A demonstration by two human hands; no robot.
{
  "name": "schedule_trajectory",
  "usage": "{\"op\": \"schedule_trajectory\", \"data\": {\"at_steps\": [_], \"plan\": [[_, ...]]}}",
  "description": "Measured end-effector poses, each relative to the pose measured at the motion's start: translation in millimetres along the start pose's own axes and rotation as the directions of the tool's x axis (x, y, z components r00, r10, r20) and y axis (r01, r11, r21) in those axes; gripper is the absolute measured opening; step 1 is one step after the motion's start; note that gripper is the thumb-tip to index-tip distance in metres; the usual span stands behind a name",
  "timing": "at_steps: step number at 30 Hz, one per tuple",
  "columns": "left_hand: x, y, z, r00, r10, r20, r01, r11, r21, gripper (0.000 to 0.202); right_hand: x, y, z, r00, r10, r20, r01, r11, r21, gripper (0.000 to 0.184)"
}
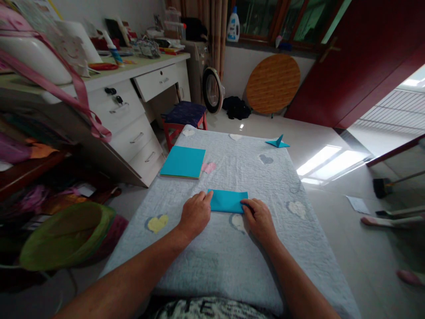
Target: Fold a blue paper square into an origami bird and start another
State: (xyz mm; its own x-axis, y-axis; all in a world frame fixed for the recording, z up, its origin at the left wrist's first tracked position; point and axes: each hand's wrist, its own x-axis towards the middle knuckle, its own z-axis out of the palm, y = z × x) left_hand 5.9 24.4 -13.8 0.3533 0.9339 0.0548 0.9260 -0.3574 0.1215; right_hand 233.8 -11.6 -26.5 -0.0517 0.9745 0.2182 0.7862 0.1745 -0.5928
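Observation:
A folded rectangle of blue paper (228, 201) lies on the cloth-covered table in front of me, its long side running left to right. My left hand (196, 212) grips its left end, with the thumb and fingers pressed at the edge. At the right end, my right hand (259, 218) holds the lower corner between thumb and curled fingers. Up and to the left rests a square stack of blue paper (183, 162). A small folded blue paper figure (278, 141) sits near the table's far right corner.
A pale cloth with heart patterns covers the table (206, 261). A stool (184, 114) stands past its far left corner. On the left are a white desk (126, 119) with drawers and a green basket (66, 237). An open washing machine (212, 90) stands behind.

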Motion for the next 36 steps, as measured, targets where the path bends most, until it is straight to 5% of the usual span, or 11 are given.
{"op": "schedule_trajectory", "data": {"at_steps": [14,20,26,29,36], "plan": [[-1,1,-0.9,1.000,0.026,0.000,-0.026,0.998,0.065,0.042,2,-4,1,1.000,0.029,0.005,-0.029,0.997,-0.065,0.027],[0,0,-1.3,0.995,0.066,-0.079,-0.059,0.994,0.096,0.034,2,-4,1,0.999,0.043,0.001,-0.042,0.997,-0.062,0.027],[3,-3,3.0,0.925,0.282,-0.256,-0.289,0.957,0.010,0.022,2,-6,1,0.998,0.068,0.009,-0.068,0.996,-0.054,0.028],[4,-5,5.6,0.898,0.369,-0.238,-0.390,0.920,-0.048,0.019,2,-6,0,0.997,0.075,0.010,-0.075,0.996,-0.046,0.028],[1,-4,7.5,0.882,0.427,-0.200,-0.429,0.903,0.034,0.025,2,-3,-1,0.999,0.049,0.020,-0.049,0.999,-0.007,0.027]]}}
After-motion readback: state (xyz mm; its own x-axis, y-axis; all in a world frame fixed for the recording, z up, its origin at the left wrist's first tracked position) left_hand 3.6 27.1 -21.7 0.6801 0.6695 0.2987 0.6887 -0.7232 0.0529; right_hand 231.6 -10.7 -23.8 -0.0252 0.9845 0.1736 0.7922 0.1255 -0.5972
